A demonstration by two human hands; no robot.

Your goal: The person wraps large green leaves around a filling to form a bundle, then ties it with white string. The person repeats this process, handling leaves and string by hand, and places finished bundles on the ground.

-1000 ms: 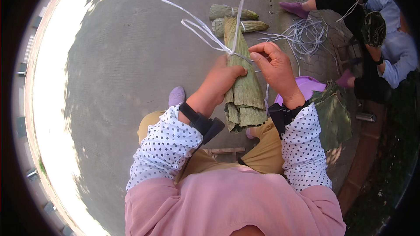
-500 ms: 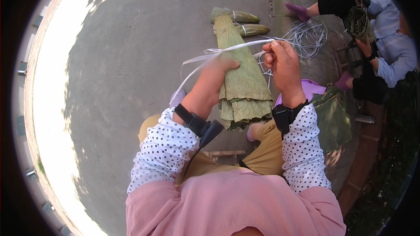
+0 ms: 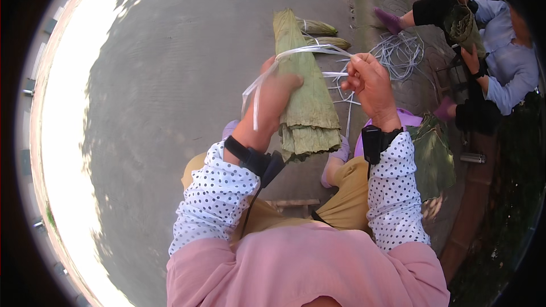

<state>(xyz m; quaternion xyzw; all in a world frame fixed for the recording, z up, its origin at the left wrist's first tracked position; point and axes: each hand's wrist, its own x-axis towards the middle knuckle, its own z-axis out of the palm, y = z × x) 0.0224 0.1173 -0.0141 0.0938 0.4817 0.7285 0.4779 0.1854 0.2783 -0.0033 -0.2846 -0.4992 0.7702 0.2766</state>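
My left hand point(image 3: 274, 92) grips a folded bundle of large dried green leaves point(image 3: 308, 94) from its left side, thumb lying over the top leaf. The bundle is narrow at its far end and wide and ragged toward me. White plastic string point(image 3: 310, 49) crosses the bundle's upper part, and its loose ends hang over my left wrist. To the right of the bundle, my right hand point(image 3: 368, 82) pinches the string between thumb and fingers and holds it out taut. The fingers of my left hand under the bundle are hidden.
Two tied leaf bundles point(image 3: 327, 42) lie beyond on the grey pavement. A tangle of white string point(image 3: 401, 54) is at the right, near a purple basin point(image 3: 406, 118) and loose leaves point(image 3: 429, 156). A seated person point(image 3: 506, 51) at far right holds another leaf bundle point(image 3: 463, 28).
The string now lies across the bundle farther from me, with its loose ends dropped over my left wrist. The bundle has shifted slightly left and away; my right hand still pinches the string.
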